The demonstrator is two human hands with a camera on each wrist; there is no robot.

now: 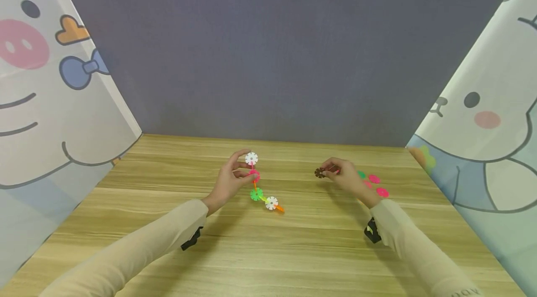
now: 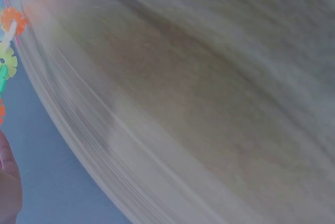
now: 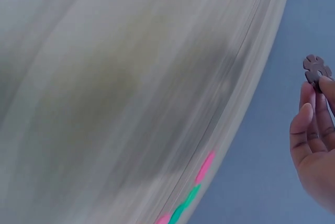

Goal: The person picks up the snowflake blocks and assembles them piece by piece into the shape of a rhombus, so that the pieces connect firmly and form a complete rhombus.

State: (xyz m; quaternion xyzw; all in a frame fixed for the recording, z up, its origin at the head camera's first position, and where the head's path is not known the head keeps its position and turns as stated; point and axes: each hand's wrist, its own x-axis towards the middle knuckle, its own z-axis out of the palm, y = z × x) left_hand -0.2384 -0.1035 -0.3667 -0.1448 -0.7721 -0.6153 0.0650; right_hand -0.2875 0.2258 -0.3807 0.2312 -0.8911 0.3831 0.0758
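My left hand (image 1: 230, 176) grips a chain of interlocking snowflake discs between thumb and fingers, near its upper end. At the top sits a white disc (image 1: 251, 158), with a pink disc (image 1: 254, 176) by the thumb tip. Below hang a green disc (image 1: 257, 194), a second white disc (image 1: 271, 203) and an orange disc (image 1: 279, 209) at the lower end. In the left wrist view an orange disc (image 2: 12, 21) and a yellow disc (image 2: 7, 60) of the chain show at the edge. My right hand (image 1: 341, 175) pinches a single brown disc (image 3: 316, 68) by its rim, apart from the chain.
Loose discs lie on the wooden table (image 1: 268, 250) beside the right forearm, among them a pink disc (image 1: 382, 192) and a green disc (image 1: 361, 174). A dark grey panel (image 1: 268, 54) stands behind the table, with cartoon-printed panels (image 1: 495, 124) at both sides.
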